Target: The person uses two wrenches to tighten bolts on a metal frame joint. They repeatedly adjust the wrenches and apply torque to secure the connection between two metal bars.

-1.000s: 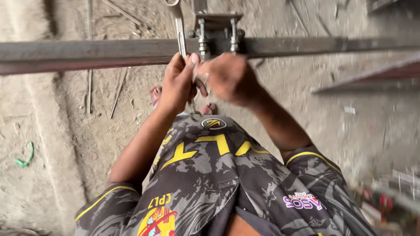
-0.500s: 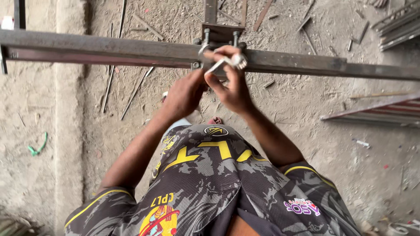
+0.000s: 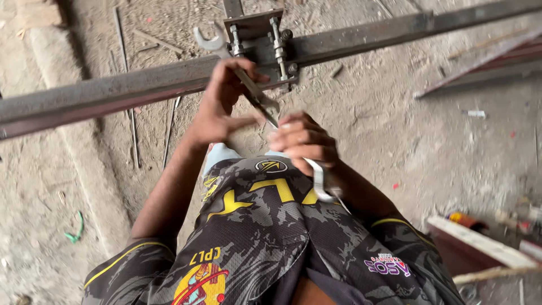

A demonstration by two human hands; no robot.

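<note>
now, right hand: we close it round a second spanner, its open end hanging below our fist
left hand: fingers curled on the long spanner at the bolted clamp
clamp: on the steel bar, above the dusty floor

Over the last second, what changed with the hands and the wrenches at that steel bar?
The right hand came back from the bolted steel clamp plate toward the body, its grip now on a silver open-ended wrench. The left hand stayed up at the long rusty steel bar, against a second silver wrench at the clamp. Bar and clamp remain joined.
</note>
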